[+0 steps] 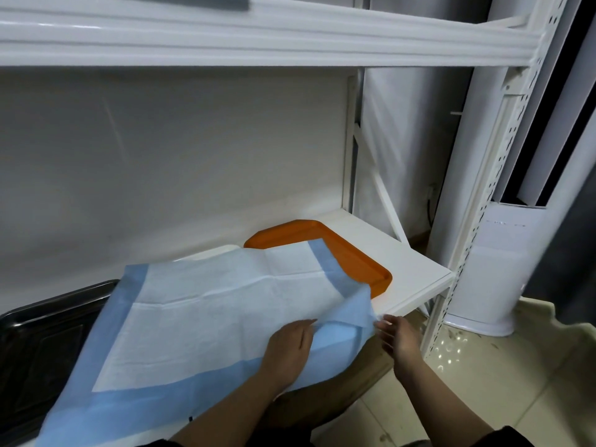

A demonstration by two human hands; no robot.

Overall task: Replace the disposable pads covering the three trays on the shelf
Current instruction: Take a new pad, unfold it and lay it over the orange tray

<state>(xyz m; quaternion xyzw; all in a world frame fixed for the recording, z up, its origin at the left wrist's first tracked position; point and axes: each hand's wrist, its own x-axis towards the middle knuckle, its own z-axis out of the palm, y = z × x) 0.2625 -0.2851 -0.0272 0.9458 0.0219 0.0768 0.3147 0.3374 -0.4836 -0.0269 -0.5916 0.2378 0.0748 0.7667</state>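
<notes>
Nearest the camera, two bare forearms reach in from the bottom edge. The left hand [288, 350] lies on the near right part of a large disposable pad [206, 317], white and quilted in the middle with a pale blue border; its fingers [309, 325] curl onto the pad's folded-up right corner and pinch that flap. The right hand [398, 333] is just beside the same corner, to its right, with fingers [383, 324] held loosely apart at the flap's edge; whether they actually touch the pad cannot be told.

The pad is spread flat apart from that raised corner, its long axis running from near left to far right. Its near left end hangs over the front edge of the shelf toward the person. Its left side covers part of a dark, shiny metal tray [42, 324], whose rim shows at the left. Its far right end overlaps a flat orange plastic tray [351, 253] with rounded corners, which lies beyond the hands, angled the same way as the pad.

Both trays rest on a white shelf board [409, 272] of a white metal rack with perforated uprights [483, 201]. Another white shelf [258, 37] spans overhead. Behind is a plain pale wall [161, 156]. To the right stands a tall white appliance [490, 279] on a glossy, beige tiled floor [483, 375].
</notes>
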